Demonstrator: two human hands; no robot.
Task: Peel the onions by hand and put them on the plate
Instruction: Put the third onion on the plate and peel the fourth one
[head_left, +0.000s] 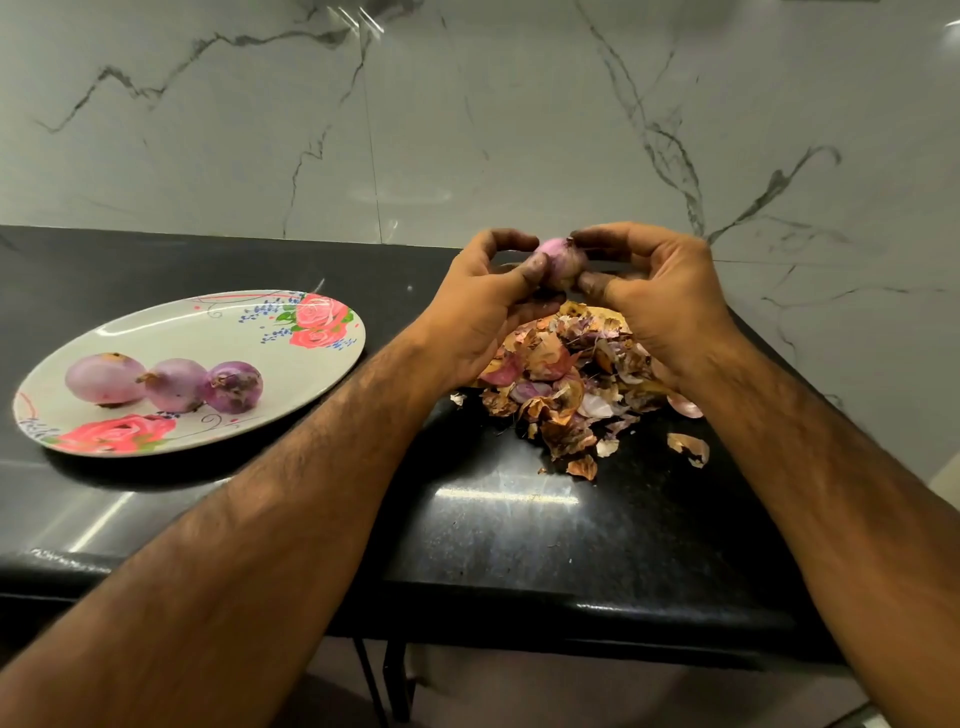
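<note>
On black countertop (493, 519) | floral plate (208, 322) at left, three peeled onions (174, 384) on it | peel heap (566, 384) at centre | left hand (483, 312) and right hand (660, 301) above heap, fingers curled, pinching one onion (561, 260) between them, tip up | plate lies leftward, left hand nearer
</note>
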